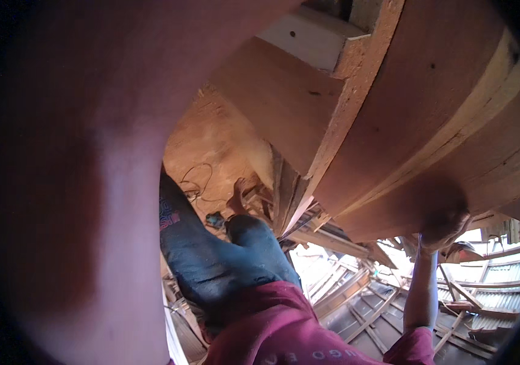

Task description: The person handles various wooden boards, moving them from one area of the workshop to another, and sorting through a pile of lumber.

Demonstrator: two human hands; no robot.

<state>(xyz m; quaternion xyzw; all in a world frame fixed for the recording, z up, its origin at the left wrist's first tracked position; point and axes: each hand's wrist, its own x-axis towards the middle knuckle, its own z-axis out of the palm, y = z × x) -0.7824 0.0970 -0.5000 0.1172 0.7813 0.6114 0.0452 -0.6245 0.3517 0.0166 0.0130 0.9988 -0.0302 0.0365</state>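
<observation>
A large reddish-brown wooden panel point(406, 115), with a paler strip running along it, fills the upper right. At its lower edge my right hand point(445, 230) is closed, fingers curled against the wood and partly in shadow; the fingertips cannot be made out. My bare left arm point(132, 182) crosses very close and blurred on the left, reaching up past the top edge; the left hand is out of view. Beside the panel runs a rough-edged wooden beam point(357, 91), meeting a pale wooden block point(308, 36) with a dark hole.
My legs in blue trousers point(229, 255) and a bare foot point(237, 196) rest over reddish-brown ground point(205, 134). A thin cable point(196, 182) and a small dark teal object point(214, 219) lie near the foot. Wooden framing point(369, 316) and corrugated sheets point(506, 295) appear lower right.
</observation>
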